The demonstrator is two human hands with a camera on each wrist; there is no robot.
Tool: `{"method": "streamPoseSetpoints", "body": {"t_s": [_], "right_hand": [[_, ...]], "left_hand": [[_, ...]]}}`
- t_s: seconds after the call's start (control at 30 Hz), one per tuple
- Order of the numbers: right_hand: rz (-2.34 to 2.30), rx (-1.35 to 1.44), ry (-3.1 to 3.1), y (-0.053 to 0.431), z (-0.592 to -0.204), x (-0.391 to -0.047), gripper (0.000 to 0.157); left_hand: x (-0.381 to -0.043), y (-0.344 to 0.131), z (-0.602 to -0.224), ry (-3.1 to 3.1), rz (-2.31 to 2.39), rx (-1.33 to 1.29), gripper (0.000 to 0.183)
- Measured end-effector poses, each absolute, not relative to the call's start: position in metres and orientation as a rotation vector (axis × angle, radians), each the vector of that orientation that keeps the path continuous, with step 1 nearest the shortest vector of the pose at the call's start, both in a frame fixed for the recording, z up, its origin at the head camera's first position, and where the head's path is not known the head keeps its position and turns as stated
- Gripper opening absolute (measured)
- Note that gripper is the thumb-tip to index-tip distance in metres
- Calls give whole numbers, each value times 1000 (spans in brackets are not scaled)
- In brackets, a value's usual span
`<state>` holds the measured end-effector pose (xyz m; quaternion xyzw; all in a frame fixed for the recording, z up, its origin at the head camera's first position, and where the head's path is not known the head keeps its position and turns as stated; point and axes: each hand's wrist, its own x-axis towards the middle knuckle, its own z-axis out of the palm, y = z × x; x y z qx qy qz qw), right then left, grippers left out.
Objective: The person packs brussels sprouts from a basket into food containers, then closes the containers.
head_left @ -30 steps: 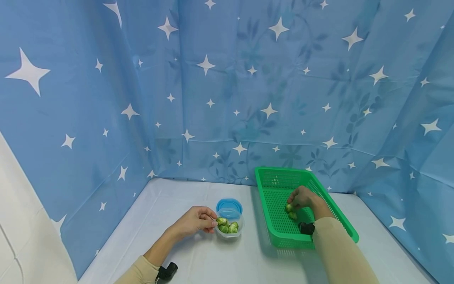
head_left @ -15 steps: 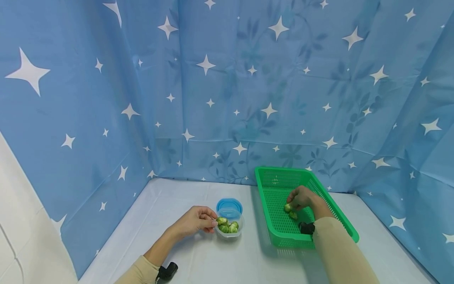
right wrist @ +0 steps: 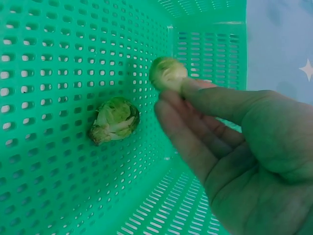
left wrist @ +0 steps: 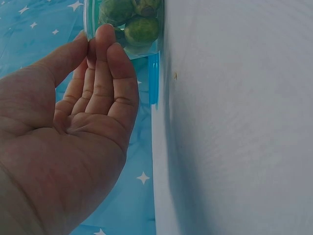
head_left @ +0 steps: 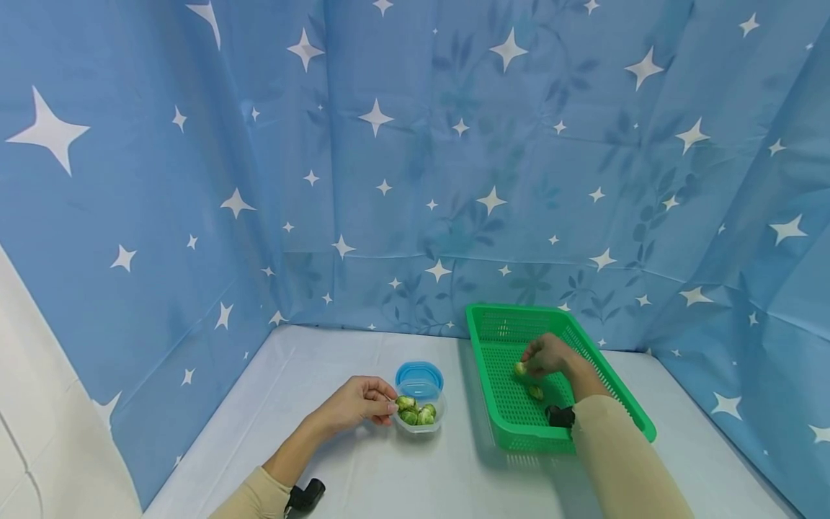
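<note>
My left hand pinches the near-left rim of a small clear plastic container. Several green Brussels sprouts lie inside it, and they also show through its wall in the left wrist view. Over the green basket, my right hand holds one Brussels sprout between thumb and fingertips, lifted off the basket's floor. Another, separate Brussels sprout lies on that perforated floor, below the hand.
Behind the container, its blue lid stands out from the far side. A white cloth covers the table. Blue star-patterned curtains hang behind and along both sides. The basket's raised walls surround my right hand.
My right hand has lifted its sprout up and slightly left, away from the one left in the basket. The left hand and container have stayed in place.
</note>
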<state>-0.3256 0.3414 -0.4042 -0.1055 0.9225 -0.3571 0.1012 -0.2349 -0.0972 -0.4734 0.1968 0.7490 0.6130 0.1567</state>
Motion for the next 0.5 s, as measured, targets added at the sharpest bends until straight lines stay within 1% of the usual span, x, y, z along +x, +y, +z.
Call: {"method": "streamPoseSetpoints", "body": {"t_s": [0.13, 0.5], "right_hand": [[-1120, -332, 2720, 338, -404, -328, 17], [-1221, -452, 2706, 329, -398, -334, 16]], "left_hand": [[-235, -97, -473, 2144, 1757, 568, 24], [-236, -98, -473, 2134, 1754, 572, 24]]}}
